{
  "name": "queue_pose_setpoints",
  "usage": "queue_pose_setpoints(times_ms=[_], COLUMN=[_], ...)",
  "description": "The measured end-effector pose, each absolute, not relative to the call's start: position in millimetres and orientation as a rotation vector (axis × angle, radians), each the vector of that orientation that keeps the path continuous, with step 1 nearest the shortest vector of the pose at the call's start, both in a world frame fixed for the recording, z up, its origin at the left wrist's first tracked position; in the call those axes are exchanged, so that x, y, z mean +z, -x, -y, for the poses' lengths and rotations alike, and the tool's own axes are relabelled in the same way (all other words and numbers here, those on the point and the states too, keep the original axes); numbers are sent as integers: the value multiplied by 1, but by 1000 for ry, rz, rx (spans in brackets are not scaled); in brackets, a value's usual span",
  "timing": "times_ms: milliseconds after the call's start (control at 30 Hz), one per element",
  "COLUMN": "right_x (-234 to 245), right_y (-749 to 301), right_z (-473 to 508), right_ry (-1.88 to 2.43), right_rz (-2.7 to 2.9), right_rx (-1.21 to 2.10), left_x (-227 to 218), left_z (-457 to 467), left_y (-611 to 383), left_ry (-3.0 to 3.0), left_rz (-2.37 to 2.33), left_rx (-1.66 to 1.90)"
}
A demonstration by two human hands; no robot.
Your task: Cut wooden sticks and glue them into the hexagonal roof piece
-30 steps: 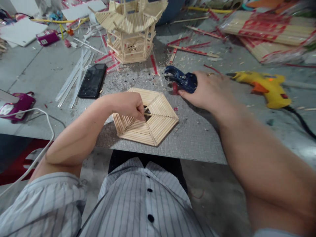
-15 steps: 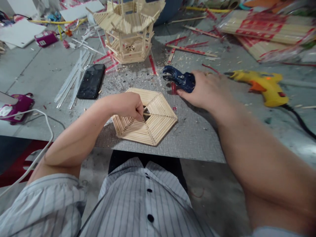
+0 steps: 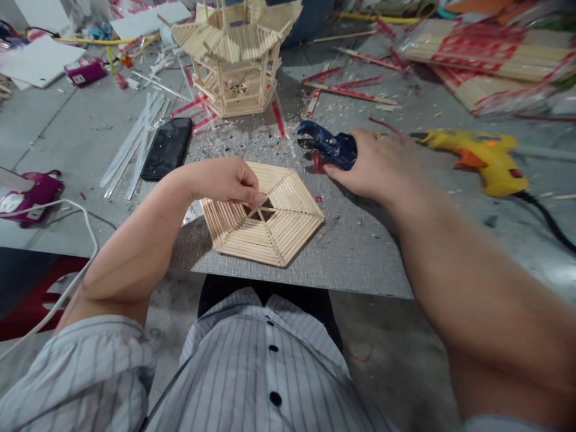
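Note:
A hexagonal wooden-stick panel (image 3: 292, 234) lies near the table's front edge, its sticks set in rings around a dark central opening crossed by thin spokes. Over its far left part is my left hand (image 3: 229, 182), thumb and forefinger pinched together beside the opening. Whatever the pinch holds, if anything, is hidden. To the right of the panel, my right hand (image 3: 373, 159) is wrapped around a dark blue hand cutter (image 3: 335, 147), whose hooked jaw points left. The cutter's handles are mostly covered by the palm.
A stick-built pavilion model (image 3: 238, 66) stands at the back. A yellow glue gun (image 3: 477, 156) lies on the right, with bagged sticks (image 3: 486, 54) behind it. On the left are a black phone (image 3: 167, 149), clear glue sticks (image 3: 132, 144) and a white cable (image 3: 92, 240).
My left hand has lifted slightly and turned, showing the thumb and forefinger tips and more of the panel's central opening. My right hand stays on the cutter.

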State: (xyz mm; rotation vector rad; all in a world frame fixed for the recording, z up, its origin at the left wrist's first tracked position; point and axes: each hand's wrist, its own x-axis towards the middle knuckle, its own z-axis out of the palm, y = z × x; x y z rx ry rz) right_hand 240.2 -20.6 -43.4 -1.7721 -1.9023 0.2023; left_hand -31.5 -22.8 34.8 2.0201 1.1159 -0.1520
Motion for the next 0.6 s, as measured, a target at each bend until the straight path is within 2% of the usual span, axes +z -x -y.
queue_pose_setpoints(times_ms=[367,600], right_x=[-40,-42], right_y=[-238,-240], right_z=[23,23], right_ry=[1773,1803], right_rz=[1875,1947], right_rx=[238,167], left_x=[41,39], left_z=[22,23], left_y=[32,31], left_ry=[-2045,-2051], left_rz=[-1347,-1191], left_rx=[66,-92])
